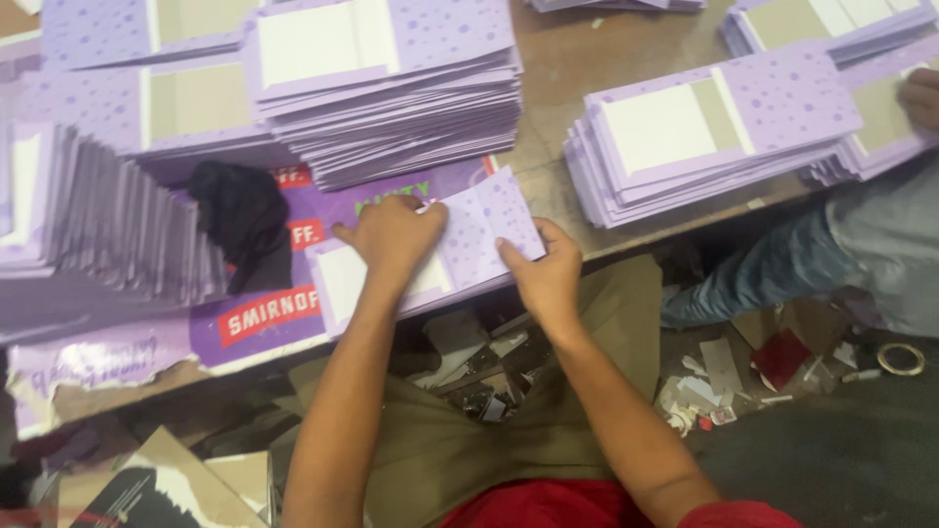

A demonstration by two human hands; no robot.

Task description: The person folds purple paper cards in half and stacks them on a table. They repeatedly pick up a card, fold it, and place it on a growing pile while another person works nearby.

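Hands at a worktable edge, seen from above. Left hand (393, 235) lies palm-down with fingers spread on a flat lilac carton blank (430, 252) speckled with darker purple dots, pressing its middle; a small white strip pokes out near the fingertips, too small to identify. Right hand (543, 269) pinches the blank's near right corner, thumb on top and fingers curled beneath. The blank rests at the front edge of the table (558, 68), partly on a purple printed sheet (245, 323) bearing red rectangular labels with white lettering and some green lettering, part of which is covered. A white rectangular panel shows at the blank's left end. Behind it stands a tall stack of identical blanks (391, 88), each with a white or grey panel; a fanned row of blanks (108, 215) leans at the left, and a lower stack (704, 137) lies to the right. A black cloth (240, 220) lies crumpled between the fanned row and the sheet. Further stacks at the top edge are cut off. At the far right another person's hand (921, 98) touches a stack, their blue-grey clothing only partly in frame. Paper scraps (714, 386) and a tape ring (900, 359) litter the floor below.
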